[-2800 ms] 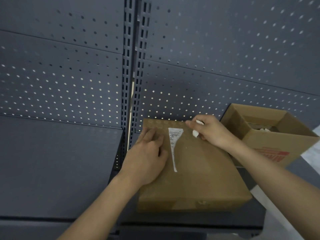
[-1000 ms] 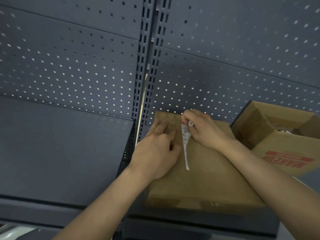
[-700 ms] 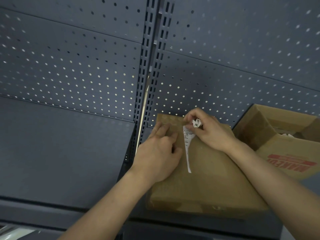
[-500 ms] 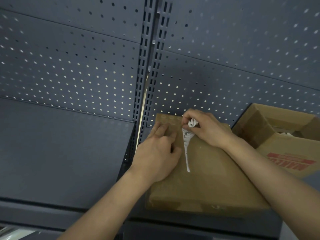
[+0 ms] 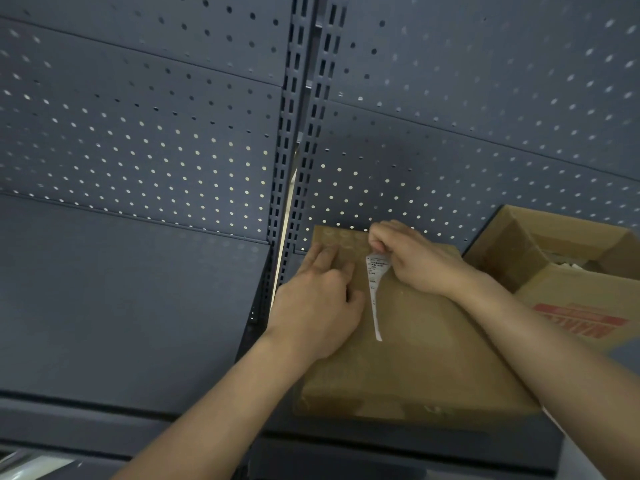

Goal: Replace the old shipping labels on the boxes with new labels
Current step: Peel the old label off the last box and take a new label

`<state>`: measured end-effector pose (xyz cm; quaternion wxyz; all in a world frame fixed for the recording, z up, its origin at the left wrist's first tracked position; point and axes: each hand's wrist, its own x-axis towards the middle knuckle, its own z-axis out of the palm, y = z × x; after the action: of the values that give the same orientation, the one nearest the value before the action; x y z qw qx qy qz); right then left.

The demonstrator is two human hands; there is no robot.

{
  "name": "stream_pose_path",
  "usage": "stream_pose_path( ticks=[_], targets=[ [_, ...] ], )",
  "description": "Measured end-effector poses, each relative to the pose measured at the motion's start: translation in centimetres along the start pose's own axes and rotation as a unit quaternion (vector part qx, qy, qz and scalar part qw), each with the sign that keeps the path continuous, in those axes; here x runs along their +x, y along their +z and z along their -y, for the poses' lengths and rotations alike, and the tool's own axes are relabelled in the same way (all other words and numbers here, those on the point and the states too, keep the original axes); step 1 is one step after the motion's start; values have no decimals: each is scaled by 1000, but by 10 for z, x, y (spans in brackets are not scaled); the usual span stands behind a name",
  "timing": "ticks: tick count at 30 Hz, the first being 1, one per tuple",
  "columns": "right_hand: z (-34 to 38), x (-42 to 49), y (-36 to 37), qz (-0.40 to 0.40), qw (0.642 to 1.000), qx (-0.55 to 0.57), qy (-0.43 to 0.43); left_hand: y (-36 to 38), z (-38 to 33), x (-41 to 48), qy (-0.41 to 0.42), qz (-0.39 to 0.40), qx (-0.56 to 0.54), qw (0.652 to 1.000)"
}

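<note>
A closed brown cardboard box [image 5: 426,362] lies flat on a dark shelf. A torn white strip of the old label [image 5: 375,289] still sticks to its top, tapering toward me. My left hand [image 5: 318,303] presses flat on the box top just left of the strip, fingers spread. My right hand [image 5: 412,258] pinches the strip's upper end between thumb and fingers at the far edge of the box, with crumpled white paper in the grip.
An open cardboard box with red print [image 5: 568,271] stands at the right, touching the closed box's far corner. A dark perforated back panel [image 5: 450,161] rises behind. The shelf [image 5: 121,299] stretches left. A slotted upright [image 5: 298,133] divides the panels.
My right hand came back from the right of the strip to its top end and now pinches it, shifting slightly there. My left hand stayed pressed on the box.
</note>
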<state>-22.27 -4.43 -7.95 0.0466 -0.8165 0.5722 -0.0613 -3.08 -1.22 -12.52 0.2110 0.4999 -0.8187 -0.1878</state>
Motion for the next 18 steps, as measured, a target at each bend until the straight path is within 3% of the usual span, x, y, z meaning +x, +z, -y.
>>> stream_pose_path(
  ticks=[9,18],
  targets=[
    [-14,-3,6,-41,987,155,-15,0,1,0,3,-1,1,1000],
    [-24,-5,13,-58,996,60,-13,2,2,1,10,-5,-3,1000]
  ],
)
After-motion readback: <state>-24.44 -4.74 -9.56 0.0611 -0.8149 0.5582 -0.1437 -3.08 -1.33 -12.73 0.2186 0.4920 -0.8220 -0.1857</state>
